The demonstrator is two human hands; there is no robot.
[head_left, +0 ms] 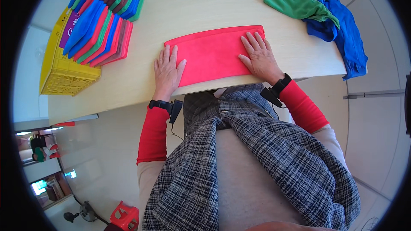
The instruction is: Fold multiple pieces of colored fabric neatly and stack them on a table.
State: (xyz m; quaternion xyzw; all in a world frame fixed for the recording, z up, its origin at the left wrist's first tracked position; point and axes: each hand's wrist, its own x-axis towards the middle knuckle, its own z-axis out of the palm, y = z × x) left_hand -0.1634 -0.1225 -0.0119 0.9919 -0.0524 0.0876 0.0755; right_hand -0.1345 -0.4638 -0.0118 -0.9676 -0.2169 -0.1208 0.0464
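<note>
A person sat at a pale wooden table (pixel 201 4) with both hands laid flat on a red cloth (pixel 214 53). The cloth was folded into a long strip. It lay close to the table's near edge, right in front of the person.

The left hand (pixel 167 70) rested on the left end of the cloth. Its fingers were straight and close together, and the thumb stuck out to the side onto the red. The palm pressed down, half on the cloth and half on the bare table. It held nothing.

The right hand (pixel 259 55) lay on the right end of the cloth. Its fingers were a little spread and pointed away from the person. It was flat too, and it pinched nothing. The red cloth stretched between the two hands.

Both arms wore red sleeves, and each wrist had a black band (pixel 160 104) on it.

Far past the left hand, up and to the left, stood a yellow crate (pixel 64 75). On top of it sat a stack of folded cloths (pixel 102 28) in blue, red, green and brown. They were lined up like books on their sides.

Far past the right hand, up and to the right, was a loose pile of green and blue cloths (pixel 317 4). One blue piece hung over the table's edge.
</note>
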